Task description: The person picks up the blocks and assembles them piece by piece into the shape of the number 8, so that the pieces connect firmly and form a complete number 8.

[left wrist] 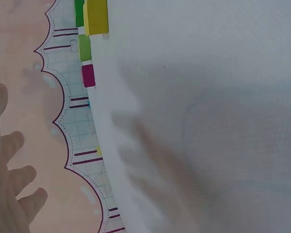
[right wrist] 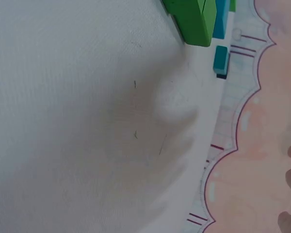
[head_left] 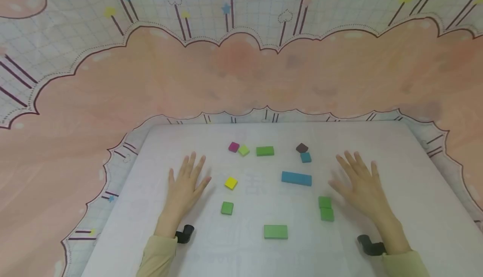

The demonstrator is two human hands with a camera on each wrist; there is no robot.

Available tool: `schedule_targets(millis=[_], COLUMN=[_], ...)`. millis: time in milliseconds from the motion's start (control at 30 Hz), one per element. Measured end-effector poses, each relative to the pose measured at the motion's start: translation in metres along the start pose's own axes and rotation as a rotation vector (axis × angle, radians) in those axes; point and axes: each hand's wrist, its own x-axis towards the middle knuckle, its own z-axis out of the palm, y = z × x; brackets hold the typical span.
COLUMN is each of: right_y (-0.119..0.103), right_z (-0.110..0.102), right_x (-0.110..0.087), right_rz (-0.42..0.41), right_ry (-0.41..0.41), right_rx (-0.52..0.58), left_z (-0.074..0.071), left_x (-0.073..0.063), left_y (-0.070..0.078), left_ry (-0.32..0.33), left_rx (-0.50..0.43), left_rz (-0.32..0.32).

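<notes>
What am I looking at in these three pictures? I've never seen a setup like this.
There is no machine: these are a person's bare left hand and right hand. The wide picture is taken from the head, looking forward and down; the other two are taken from the wrists. On the white tabletop lie green blocks, two blue blocks, a yellow block, a magenta block and a dark block. Both hands have fingers spread and hold nothing.

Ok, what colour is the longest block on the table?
The longest block is blue; it shows best in the head view.
</notes>
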Motion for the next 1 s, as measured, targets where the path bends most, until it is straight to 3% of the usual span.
schedule_targets(millis=[467, 700, 1000], right_y=[-0.008, -0.015, -0.023], right_z=[0.006, 0.007, 0.011], right_x=[0.008, 0.013, 0.02], right_rz=[-0.023, 0.029, 0.047], right_ry=[-0.035, -0.093, -0.171], right_rx=[0.125, 0.189, 0.241], left_z=[0.01, 0.016, 0.02], left_x=[0.0, 0.004, 0.006], left_y=[0.005, 0.004, 0.003], left_ry=[0.032, 0.078, -0.018], left_rx=[-0.121, -0.19, -0.277], left_rz=[0.058, 0.118, 0.126])
